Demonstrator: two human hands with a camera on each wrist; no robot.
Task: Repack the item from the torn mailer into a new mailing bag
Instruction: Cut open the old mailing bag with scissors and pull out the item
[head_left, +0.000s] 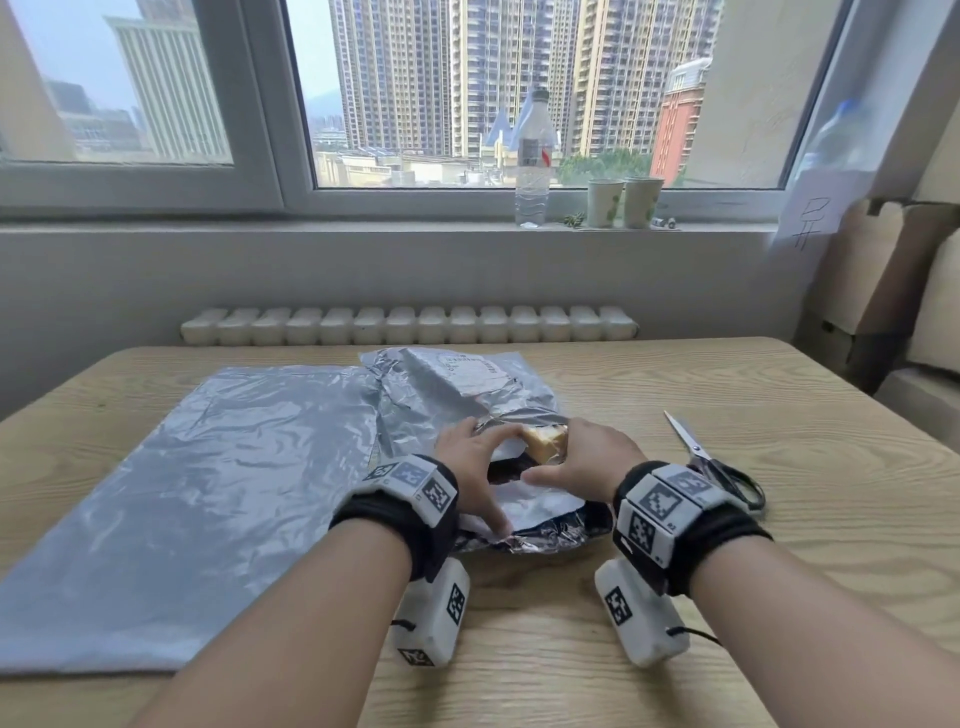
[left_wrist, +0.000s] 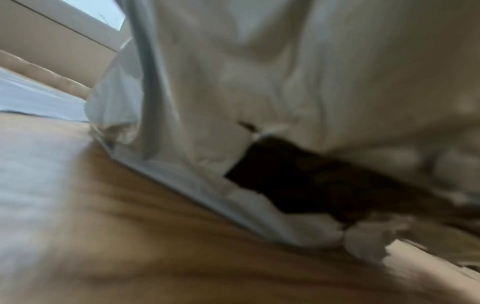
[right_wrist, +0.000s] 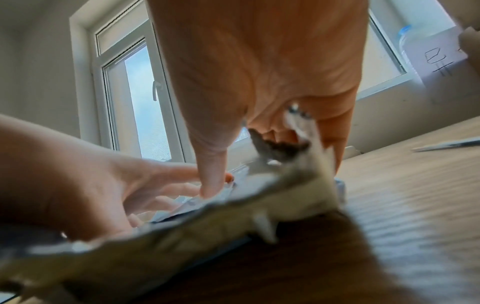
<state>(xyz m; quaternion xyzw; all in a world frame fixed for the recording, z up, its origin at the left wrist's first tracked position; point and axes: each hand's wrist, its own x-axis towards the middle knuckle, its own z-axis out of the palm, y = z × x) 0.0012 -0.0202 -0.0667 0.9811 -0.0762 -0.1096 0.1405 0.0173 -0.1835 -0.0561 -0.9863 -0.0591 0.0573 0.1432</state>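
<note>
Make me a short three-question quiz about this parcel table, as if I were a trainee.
1. True or false: the scissors lie to the right of the right hand.
2. Which lies flat, left of the torn mailer? A) new mailing bag B) cardboard box C) towel
3. Fill in: a yellowish item shows between the two ____.

Key: 1 true; 2 A; 3 hands (the left hand and the right).

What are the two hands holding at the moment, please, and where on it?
Both grip the torn mailer at its ripped near end: left hand on the left flap, right hand beside the yellowish item showing there.
</note>
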